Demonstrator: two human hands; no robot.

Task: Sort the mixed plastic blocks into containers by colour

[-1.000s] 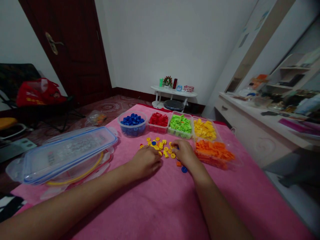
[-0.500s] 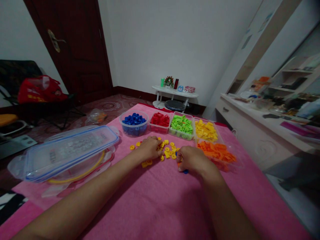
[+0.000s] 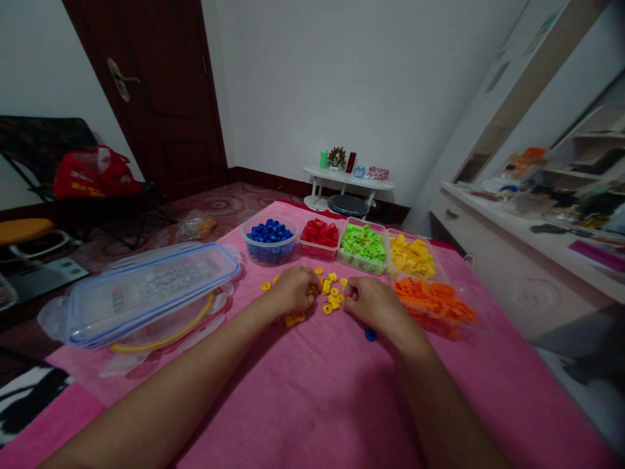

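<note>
Small yellow building pieces, some round like wheels, lie loose on the pink cloth between my hands. My left hand is closed at the left of this pile, its fingertips around a yellow piece. More yellow pieces show beside its wrist. On the pile's right side, my right hand has its fingers bent and pressed together; what they hold, if anything, is hidden. A blue round piece rests on the cloth just below the right hand.
Beyond my hands stand tubs of blue pieces, red pieces, green pieces and yellow bricks. A box of orange bricks sits by my right forearm. Stacked clear lids lie at left.
My right hand has shifted up toward the yellow pile, leaving the blue round piece uncovered on the cloth. My left hand stays at the pile's left side. The view has turned slightly left.
</note>
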